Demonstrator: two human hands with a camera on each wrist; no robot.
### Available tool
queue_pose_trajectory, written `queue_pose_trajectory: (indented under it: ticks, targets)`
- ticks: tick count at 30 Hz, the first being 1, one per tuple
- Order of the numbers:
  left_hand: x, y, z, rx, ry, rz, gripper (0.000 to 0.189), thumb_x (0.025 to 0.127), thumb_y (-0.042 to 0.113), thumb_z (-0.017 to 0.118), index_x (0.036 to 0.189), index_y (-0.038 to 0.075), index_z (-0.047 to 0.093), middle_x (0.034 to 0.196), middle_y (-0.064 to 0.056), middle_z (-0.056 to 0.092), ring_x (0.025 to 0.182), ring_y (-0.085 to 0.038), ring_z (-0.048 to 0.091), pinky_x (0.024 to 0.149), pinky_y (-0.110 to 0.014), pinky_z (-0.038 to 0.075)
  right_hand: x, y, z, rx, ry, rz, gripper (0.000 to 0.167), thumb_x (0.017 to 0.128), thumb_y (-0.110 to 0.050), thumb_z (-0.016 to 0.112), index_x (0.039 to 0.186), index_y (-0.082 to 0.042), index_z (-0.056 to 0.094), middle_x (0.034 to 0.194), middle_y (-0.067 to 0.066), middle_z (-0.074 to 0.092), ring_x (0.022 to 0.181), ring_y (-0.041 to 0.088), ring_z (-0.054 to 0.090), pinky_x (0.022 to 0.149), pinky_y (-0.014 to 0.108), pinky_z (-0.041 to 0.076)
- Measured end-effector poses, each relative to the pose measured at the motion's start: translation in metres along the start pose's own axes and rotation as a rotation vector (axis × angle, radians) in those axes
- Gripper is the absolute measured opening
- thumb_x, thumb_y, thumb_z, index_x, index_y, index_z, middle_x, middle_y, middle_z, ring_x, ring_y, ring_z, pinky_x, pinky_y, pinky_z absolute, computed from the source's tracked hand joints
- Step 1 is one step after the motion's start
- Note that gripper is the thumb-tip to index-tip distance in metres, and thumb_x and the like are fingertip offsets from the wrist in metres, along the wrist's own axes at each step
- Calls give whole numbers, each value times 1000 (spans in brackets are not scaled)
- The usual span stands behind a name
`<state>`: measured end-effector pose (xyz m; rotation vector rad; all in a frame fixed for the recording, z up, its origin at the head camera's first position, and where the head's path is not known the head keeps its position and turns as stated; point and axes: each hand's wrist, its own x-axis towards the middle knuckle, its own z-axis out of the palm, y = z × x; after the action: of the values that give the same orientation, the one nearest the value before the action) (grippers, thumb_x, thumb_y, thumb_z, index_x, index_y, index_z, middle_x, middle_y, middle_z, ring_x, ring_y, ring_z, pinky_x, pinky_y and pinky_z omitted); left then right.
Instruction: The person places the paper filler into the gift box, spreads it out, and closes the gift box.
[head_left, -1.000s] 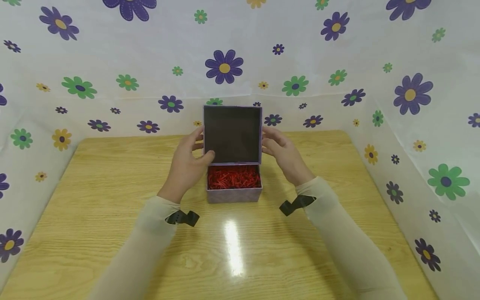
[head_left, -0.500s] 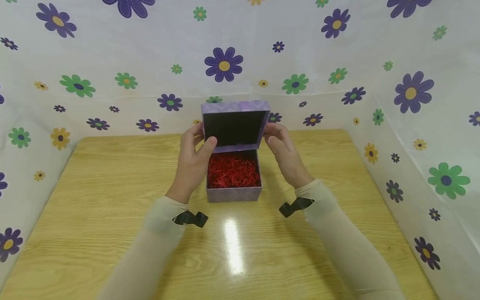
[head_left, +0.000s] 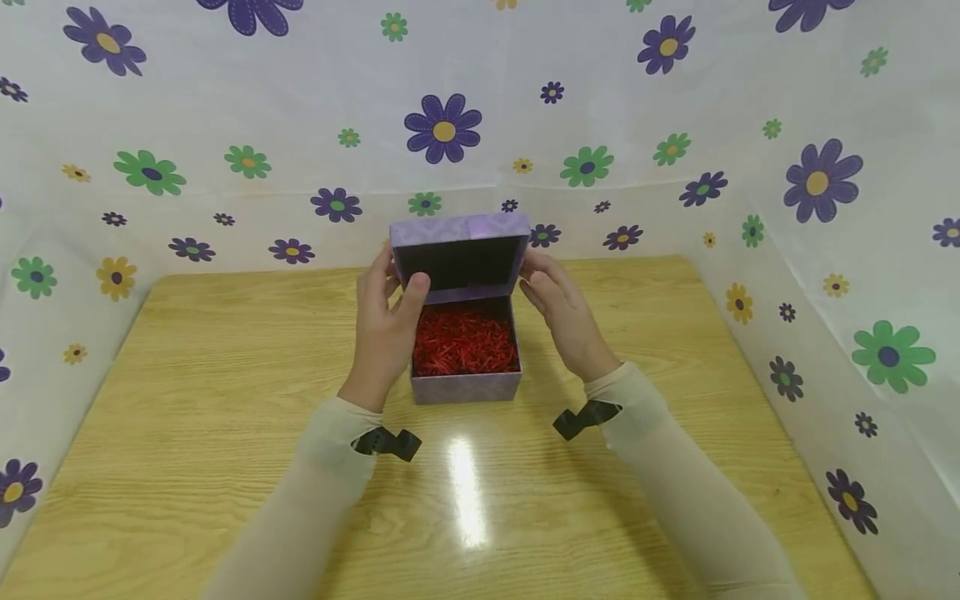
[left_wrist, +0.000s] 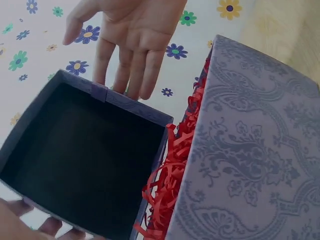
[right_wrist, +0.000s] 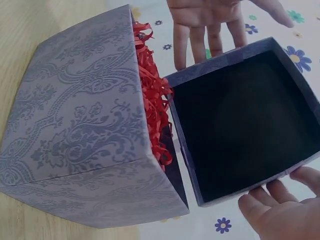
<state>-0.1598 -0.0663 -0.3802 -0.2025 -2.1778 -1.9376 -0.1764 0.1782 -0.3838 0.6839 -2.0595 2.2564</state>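
Note:
Red shredded paper (head_left: pixel 465 342) fills a square lavender box (head_left: pixel 465 387) standing on the table. Above its back edge is the box's lid (head_left: pixel 461 225), tipped up so that its black inside (left_wrist: pixel 90 160) faces the box. My left hand (head_left: pixel 382 321) lies along the lid's left side, its thumb spread apart on the near side. On the opposite side, my right hand (head_left: pixel 566 312) rests straight fingers against the lid's wall. In the right wrist view, the left hand's fingers (right_wrist: pixel 197 42) are also straight against the wall. A damask pattern covers the box's outside.
The wooden table (head_left: pixel 225 417) carries the box near its back part. White cloth (head_left: pixel 285 100) with printed flowers hangs behind and along both sides. Each wrist wears a small black camera (head_left: pixel 408 446) on a strap.
The lid has tilted, its upper edge coming toward me and its lower edge rising, so more red paper shows. My left hand has shifted slightly right and forward; the right hand barely moved.

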Motion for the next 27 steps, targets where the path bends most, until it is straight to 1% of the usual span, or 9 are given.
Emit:
queue_pose_trajectory:
  ticks: [2, 5, 10, 13, 16, 18, 20, 23, 27]
  targets:
    - [-1, -1, 0, -17, -18, -1, 106, 85, 86, 54, 163, 19, 29, 153, -10, 30, 143, -28, 40, 117, -52, 39, 0, -1, 0, 12, 11, 3, 57, 111, -35, 43, 153, 3, 38, 160, 17, 40, 150, 30, 36, 127, 50, 21]
    - [-1, -3, -1, -87, -50, -3, 104, 86, 83, 55, 160, 14, 30, 153, -11, 33, 144, -30, 42, 118, -49, 38, -1, -2, 0, 18, 10, 28, 62, 111, -41, 44, 152, 4, 33, 162, 16, 37, 153, 31, 31, 128, 51, 15]
    - [-3, -8, -3, -130, -59, 6, 95, 90, 78, 53, 152, 9, 36, 145, -14, 45, 140, -33, 47, 118, -47, 37, -2, -3, 0, -41, -11, 116, 76, 105, -60, 46, 149, 0, 29, 162, 15, 29, 156, 32, 22, 129, 46, 10]
    - [-4, -10, -5, -101, -40, 18, 81, 97, 68, 54, 149, 8, 41, 141, -12, 50, 139, -27, 50, 117, -44, 39, -4, -3, 0, -91, 10, 140, 65, 107, -55, 46, 145, -4, 34, 158, 13, 33, 154, 28, 27, 128, 44, 17]
    - [-4, -11, -8, -84, -33, 48, 69, 102, 56, 59, 147, 6, 45, 140, -10, 52, 138, -21, 51, 116, -40, 41, -7, -1, -1, -123, 33, 115, 50, 110, -43, 46, 142, -5, 39, 151, 11, 42, 146, 24, 38, 125, 45, 26]
    - [-5, -11, -12, -78, -42, 63, 65, 102, 48, 64, 147, 6, 46, 140, -8, 53, 136, -20, 52, 116, -37, 42, -9, 2, -2, -131, 38, 80, 48, 110, -40, 48, 141, -3, 40, 146, 10, 46, 140, 23, 43, 122, 44, 31]
    - [-5, -12, -16, -82, -65, 83, 64, 100, 41, 69, 148, 6, 45, 141, -8, 53, 136, -21, 52, 118, -36, 39, -11, 5, -4, -122, 32, 45, 53, 108, -42, 54, 141, -2, 40, 143, 9, 49, 137, 22, 46, 119, 41, 36]
    - [-10, -14, -23, -83, -105, 87, 64, 99, 28, 74, 150, 8, 43, 143, -11, 51, 138, -25, 50, 122, -36, 34, -15, 9, -6, -91, -3, 6, 66, 104, -45, 62, 146, 0, 38, 147, 10, 47, 140, 23, 45, 116, 35, 40]
    - [-20, -16, -29, -87, -157, 77, 65, 95, 13, 77, 150, 7, 44, 147, -11, 48, 142, -26, 47, 124, -38, 30, -23, 16, -10, -53, -52, -20, 80, 98, -41, 71, 153, 1, 33, 156, 15, 41, 147, 27, 39, 118, 32, 39]
